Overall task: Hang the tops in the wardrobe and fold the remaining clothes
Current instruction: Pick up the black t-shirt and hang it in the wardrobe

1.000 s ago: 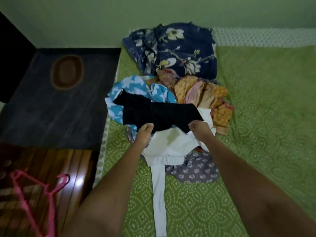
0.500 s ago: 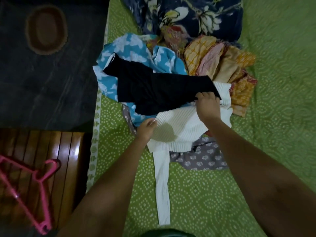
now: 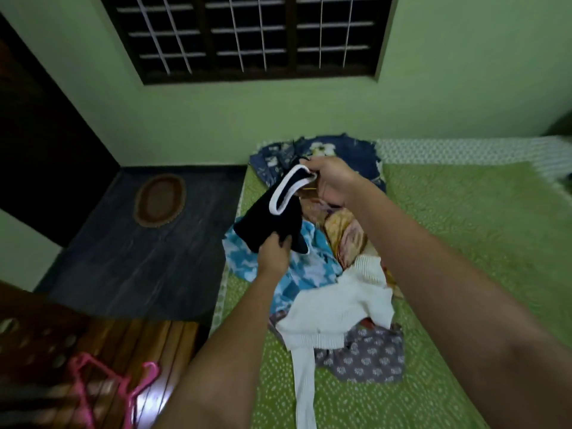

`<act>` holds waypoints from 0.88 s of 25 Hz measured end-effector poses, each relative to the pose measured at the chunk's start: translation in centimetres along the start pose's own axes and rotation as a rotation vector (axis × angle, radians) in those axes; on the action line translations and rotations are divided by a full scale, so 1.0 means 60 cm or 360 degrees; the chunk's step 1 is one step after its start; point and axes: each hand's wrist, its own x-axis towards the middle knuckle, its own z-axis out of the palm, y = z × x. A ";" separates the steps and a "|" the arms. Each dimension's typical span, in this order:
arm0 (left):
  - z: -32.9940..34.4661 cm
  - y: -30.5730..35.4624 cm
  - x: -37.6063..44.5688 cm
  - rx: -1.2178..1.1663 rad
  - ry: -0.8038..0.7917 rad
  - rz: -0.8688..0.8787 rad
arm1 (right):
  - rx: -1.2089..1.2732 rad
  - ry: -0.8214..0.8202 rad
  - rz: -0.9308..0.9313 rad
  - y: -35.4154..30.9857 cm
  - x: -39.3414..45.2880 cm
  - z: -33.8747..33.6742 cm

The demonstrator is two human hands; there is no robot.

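A black top [image 3: 272, 221] with a white-trimmed opening hangs in the air above the clothes pile. My left hand [image 3: 274, 255] grips its lower part, and my right hand [image 3: 331, 181] pinches the white trim at its upper end. Beneath them on the green bed [image 3: 464, 243] lie a white ribbed knit top [image 3: 337, 308] with a long sleeve trailing toward me, a blue-and-white patterned garment [image 3: 306, 270], a grey printed cloth [image 3: 368, 357], orange and pink clothes [image 3: 343, 230] and a navy floral fabric [image 3: 349, 150].
Pink plastic hangers [image 3: 123, 388] lie on the wooden surface [image 3: 148, 342] at the lower left. Dark floor with an oval brown mat [image 3: 159, 199] runs beside the bed. A barred window [image 3: 247, 35] is in the green wall ahead; a dark doorway [image 3: 37, 150] stands left.
Both hands have lifted the black top off the pile into the air. The white knit top stays on the bed. The camera has tilted up, showing wall and window.
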 end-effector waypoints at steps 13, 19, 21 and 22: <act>-0.207 0.284 -0.273 -0.0623 0.0669 -0.0035 | -0.1275 -0.0274 -0.0177 0.065 -0.311 0.090; -0.203 0.257 -0.369 -0.0842 0.0590 -0.0044 | -0.1697 0.0416 -0.0423 0.169 -0.417 0.095; -0.226 0.234 -0.408 -0.0917 0.0615 -0.0071 | -0.2110 0.0545 -0.0333 0.197 -0.461 0.079; -0.233 0.219 -0.420 -0.0949 0.0660 -0.0037 | -0.2306 0.0620 -0.0223 0.220 -0.478 0.070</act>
